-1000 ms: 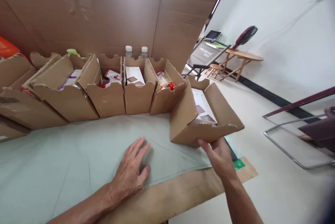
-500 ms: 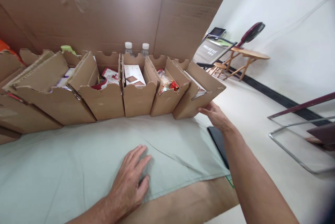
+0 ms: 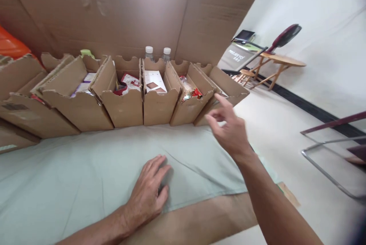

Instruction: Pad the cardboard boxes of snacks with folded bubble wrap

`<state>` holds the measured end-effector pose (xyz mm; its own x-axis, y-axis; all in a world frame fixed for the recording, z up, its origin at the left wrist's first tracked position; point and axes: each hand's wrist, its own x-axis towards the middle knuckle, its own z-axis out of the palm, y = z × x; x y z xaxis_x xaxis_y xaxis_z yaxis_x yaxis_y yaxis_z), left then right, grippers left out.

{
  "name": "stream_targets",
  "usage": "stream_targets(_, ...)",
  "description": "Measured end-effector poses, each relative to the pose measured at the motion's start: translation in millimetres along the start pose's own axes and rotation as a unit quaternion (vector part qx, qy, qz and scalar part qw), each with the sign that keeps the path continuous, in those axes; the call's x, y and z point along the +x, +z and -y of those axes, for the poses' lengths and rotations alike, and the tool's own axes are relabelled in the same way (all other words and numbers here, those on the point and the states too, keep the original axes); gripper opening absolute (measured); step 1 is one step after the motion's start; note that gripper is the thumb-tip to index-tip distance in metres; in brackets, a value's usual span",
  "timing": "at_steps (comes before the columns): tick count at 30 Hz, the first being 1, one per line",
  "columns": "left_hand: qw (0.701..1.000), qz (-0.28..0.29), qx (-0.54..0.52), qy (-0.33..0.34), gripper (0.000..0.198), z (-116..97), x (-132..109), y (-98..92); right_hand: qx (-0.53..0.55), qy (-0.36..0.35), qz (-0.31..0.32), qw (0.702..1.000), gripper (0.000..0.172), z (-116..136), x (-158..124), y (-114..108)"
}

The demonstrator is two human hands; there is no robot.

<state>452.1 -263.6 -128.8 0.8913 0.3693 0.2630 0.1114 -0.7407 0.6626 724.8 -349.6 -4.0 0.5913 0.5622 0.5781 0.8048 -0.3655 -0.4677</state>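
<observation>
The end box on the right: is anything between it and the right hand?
Nothing visible: the right hand is just in front of the end box, overlapping it in view; I can't tell if they touch. The next box stands to its left, and the left hand is apart, at the cloth.

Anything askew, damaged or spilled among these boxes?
Two small things. The front rims of the cardboard boxes look ragged, as if roughly cut or torn. The rightmost box, by the right hand, also looks askew: its right wall appears to splay outward. I see nothing spilled.
</observation>
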Motion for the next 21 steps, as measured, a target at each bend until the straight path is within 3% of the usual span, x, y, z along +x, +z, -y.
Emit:
stream_targets(1, 1.000, -0.001, -0.002, 0.000, 0.057, 0.5, 0.0, 0.1, -0.034, -0.026, 0.040, 0.998, 0.063, 12.2, 8.6, 5.8)
stream_targets(3, 1.000, -0.010, -0.010, -0.001, 0.058, 1.7, 0.0, 0.9, -0.104, -0.048, 0.084, 0.990, 0.053, 26.9, 27.1, 17.4)
stream_targets(6, 0.998, -0.047, -0.039, -0.014, 0.061, 3.7, 1.9, 2.1, -0.144, -0.059, 0.076, 0.985, 0.024, 32.9, 37.9, 25.5)
stream_targets(8, 0.994, -0.081, -0.066, -0.024, 0.065, 4.1, 4.9, 0.6, -0.134, -0.081, 0.059, 0.986, 0.023, 34.1, 25.9, 21.9)
stream_targets(12, 0.983, -0.130, -0.118, -0.053, 0.073, -2.7, 7.3, -11.4, -0.106, -0.140, 0.033, 0.984, 0.023, 45.8, -32.1, -7.3)
stream_targets(17, 0.973, -0.104, -0.183, -0.099, 0.074, -22.1, -11.7, -42.5, -0.017, -0.222, 0.020, 0.975, 0.024, 80.2, -117.1, -68.1)
stream_targets(21, 0.961, -0.101, -0.211, -0.151, 0.076, -30.4, -20.9, -70.3, 0.008, -0.195, 0.001, 0.981, 0.030, 88.6, -177.4, -117.5)
